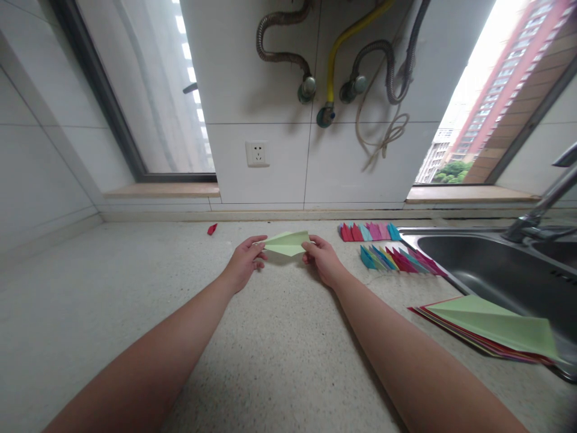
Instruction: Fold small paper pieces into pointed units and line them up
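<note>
Pale green folded paper (288,243) is hanging between two bare hands over the far part of a speckled counter (252,367). Away to its left, a small red piece (212,229) is lying alone near the back edge. To its right, two rows of small coloured folded papers are standing close together: the back row (370,232), in red, pink and blue tones, is ending just beside the sink's corner, and the front row (401,260), in blue, yellow and magenta tones, is slanting toward the rim of the sink (491,261). Nearer the person, a stack of coloured sheets (491,331), topped with another pale green one, is lying beside the sink, its right end overlapping the sink's edge in this view. A faucet (525,222) is rising behind the basin. The right forearm (392,337) is stretching across the counter, running between the bare middle and the stack. On the tiled wall behind, a socket (258,154), a yellow hose (333,66) and a looped pale cord (387,135) are showing above counter level. As for the hands, the left hand (244,263) is pinching the paper's left end between thumb and fingers, while the right hand (323,258) is gripping the right end, thumb in front; the paper is spanning the gap between them, its crease running roughly sideways.
</note>
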`<action>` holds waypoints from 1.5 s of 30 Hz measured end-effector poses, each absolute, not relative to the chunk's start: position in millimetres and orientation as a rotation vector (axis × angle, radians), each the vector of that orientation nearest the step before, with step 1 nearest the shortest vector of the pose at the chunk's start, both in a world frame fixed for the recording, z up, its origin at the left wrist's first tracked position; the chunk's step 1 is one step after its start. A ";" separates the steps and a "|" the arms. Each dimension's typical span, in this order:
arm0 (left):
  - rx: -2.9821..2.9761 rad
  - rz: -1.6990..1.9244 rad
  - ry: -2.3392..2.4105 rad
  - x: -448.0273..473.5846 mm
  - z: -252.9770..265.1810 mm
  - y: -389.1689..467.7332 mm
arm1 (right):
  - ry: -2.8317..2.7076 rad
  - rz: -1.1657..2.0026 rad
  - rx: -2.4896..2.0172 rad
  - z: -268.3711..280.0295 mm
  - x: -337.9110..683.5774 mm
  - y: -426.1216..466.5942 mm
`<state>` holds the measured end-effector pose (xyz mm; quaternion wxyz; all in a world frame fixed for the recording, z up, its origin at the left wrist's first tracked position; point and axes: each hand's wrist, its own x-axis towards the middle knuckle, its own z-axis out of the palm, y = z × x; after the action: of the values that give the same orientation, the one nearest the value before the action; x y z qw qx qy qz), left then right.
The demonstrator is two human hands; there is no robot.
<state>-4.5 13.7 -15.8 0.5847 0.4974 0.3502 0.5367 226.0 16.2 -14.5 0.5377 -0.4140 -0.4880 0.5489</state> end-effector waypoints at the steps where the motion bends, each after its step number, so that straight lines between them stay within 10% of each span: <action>1: 1.152 1.255 0.811 -4.8 -15.9 14.2 | -1.152 1.308 -0.985 -14.3 226.3 16.1; 45: 1.441 1.183 0.890 -3.8 -22.6 17.7 | -1.075 1.308 -1.048 -13.4 225.2 18.7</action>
<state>-3.8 17.7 -22.6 0.5120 0.5991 0.3700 0.4919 225.2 18.7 -13.4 0.5440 -0.4415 -0.4529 0.5513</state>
